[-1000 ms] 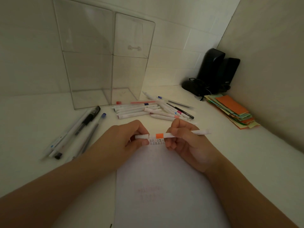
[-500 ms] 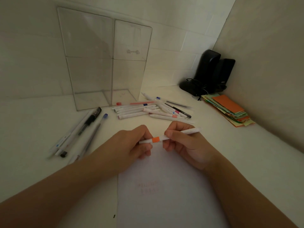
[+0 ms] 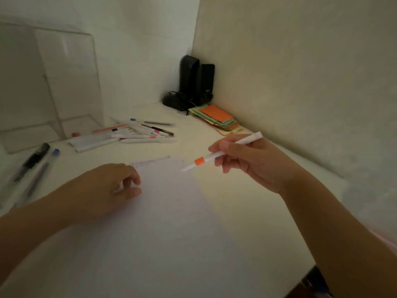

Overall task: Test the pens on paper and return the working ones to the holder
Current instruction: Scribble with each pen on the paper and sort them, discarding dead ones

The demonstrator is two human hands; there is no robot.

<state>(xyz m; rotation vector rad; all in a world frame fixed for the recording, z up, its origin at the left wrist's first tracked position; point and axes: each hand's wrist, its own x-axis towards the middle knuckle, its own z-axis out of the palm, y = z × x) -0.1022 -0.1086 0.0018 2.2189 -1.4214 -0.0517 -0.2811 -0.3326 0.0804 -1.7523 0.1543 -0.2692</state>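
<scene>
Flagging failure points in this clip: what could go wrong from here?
The right hand holds the orange-banded pen off the paper's right edge, so a careless stroke might mark the desk. The left hand rests only at the sheet's edge, so it could slide. Dim light may hide faint ink.

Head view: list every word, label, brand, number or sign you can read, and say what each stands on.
None can be read.
Paper: faint marks along its far edge, too blurred to read.
Black speakers: a small pale patch low on the front, too small to read.
White pen held in the right hand: an orange band only, no text visible.
</scene>
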